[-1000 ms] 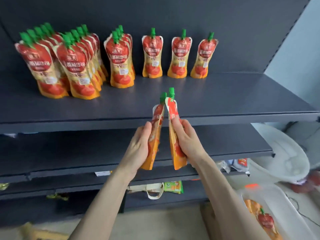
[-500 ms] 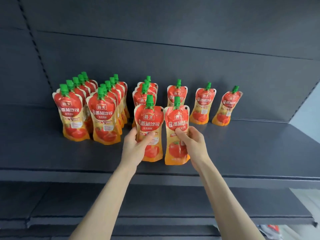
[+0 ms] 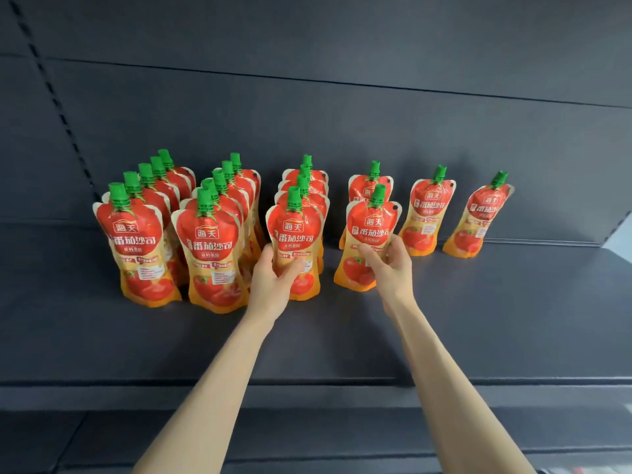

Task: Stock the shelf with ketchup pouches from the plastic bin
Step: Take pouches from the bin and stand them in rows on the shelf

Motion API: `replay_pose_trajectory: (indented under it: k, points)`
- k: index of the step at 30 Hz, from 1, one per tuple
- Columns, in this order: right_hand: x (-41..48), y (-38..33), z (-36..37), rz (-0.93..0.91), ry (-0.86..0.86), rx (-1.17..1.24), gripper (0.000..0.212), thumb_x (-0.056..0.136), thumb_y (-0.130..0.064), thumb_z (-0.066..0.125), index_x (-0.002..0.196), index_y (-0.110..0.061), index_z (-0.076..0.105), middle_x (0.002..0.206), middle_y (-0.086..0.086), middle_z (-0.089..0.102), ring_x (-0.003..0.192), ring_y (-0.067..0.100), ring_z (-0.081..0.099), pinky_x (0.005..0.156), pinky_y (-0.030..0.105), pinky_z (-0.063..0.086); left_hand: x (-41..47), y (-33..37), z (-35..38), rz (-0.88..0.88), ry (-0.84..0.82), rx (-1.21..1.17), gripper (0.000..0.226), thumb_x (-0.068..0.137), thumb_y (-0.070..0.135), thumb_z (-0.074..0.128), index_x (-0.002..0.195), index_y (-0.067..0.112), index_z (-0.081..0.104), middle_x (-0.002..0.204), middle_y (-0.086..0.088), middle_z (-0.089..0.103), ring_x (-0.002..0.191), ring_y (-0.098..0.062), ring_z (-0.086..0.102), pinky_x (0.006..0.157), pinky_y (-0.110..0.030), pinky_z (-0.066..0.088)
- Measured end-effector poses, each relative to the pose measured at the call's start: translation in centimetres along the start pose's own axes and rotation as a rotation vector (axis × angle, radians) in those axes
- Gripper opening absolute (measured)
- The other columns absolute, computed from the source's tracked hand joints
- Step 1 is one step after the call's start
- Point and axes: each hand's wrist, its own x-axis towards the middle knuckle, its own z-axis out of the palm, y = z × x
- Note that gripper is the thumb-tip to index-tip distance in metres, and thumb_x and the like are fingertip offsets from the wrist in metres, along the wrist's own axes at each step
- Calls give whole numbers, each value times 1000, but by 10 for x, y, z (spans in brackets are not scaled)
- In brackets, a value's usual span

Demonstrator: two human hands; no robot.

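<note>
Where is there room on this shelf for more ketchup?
Bare shelf lies in front of the upright single pouch and the tilted end pouch, and along the whole front edge. The left rows are packed tight.

On the shelf (image 3: 478, 319), the left hand (image 3: 273, 285) holds the left pouch (image 3: 294, 230) before the third row (image 3: 307, 186), the right hand (image 3: 393, 265) the right pouch (image 3: 371, 230) beside it, fronting a lone pouch (image 3: 369, 188)

Arms extended forward; left hand (image 3: 273, 282), right hand (image 3: 393, 265) curled, gripping.
</note>
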Motion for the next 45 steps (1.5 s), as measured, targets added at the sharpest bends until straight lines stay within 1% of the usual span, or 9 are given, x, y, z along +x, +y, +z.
replay_pose_trajectory:
  k: [3,6,10,13,16,21,33,39,45]
  points:
    - [-7,18,-3,27,-44,-139,37,83,-13,71,113,-20,50,113,4,61,106,18,62,87,32,53,-3,-16,-6,-9,-67,145,48,84,20,69,126,19,46,125,-2,55,114,-14,53,92,-27,45]
    - [-11,26,-3,3,-24,-359,48,80,-18,73,118,-28,45,123,6,52,118,25,52,99,45,46,-5,-18,-10,29,-21,216,54,82,19,71,129,14,45,125,1,54,112,-12,52,90,-26,43]
    - [-11,21,1,3,31,-385,57,82,-9,71,128,-11,38,116,-1,56,106,15,56,90,30,46,-6,-10,-10,85,25,214,51,79,15,74,121,11,46,116,2,56,103,-10,53,85,-24,44]
    - [-7,22,1,1,46,-455,55,84,-13,70,125,-15,34,113,-4,55,106,17,58,92,37,49,-4,-14,-8,107,41,258,49,78,18,75,118,12,49,120,-4,60,108,-18,58,90,-34,50]
    - [4,23,1,43,31,-542,56,87,-22,67,130,-19,32,127,4,57,114,24,58,96,45,48,-1,-18,-8,122,53,309,51,78,24,75,120,13,49,121,-7,59,110,-22,58,92,-42,51]
    - [19,29,3,72,52,-694,56,90,-36,60,135,-22,30,130,6,57,117,30,55,99,51,44,-1,-21,-6,184,55,418,54,82,26,70,127,9,46,126,-10,55,117,-22,52,90,-26,42]
    - [33,42,3,67,73,-880,52,95,-42,50,138,-21,30,131,8,57,120,34,49,103,50,33,-2,-22,-2,196,72,550,57,85,28,66,132,8,42,129,-10,52,121,-23,51,88,-21,36]
    - [31,40,2,86,68,-901,54,95,-43,48,139,-18,29,132,10,56,123,34,46,104,50,32,-6,-17,-1,182,75,585,57,86,28,65,133,7,41,130,-12,50,121,-25,50,92,-29,44]
    - [12,31,1,99,108,-789,64,93,-35,56,144,-11,27,134,12,53,124,31,49,100,47,43,-24,-10,-2,157,68,614,63,88,24,62,140,4,33,138,-15,40,128,-28,43,99,-36,43]
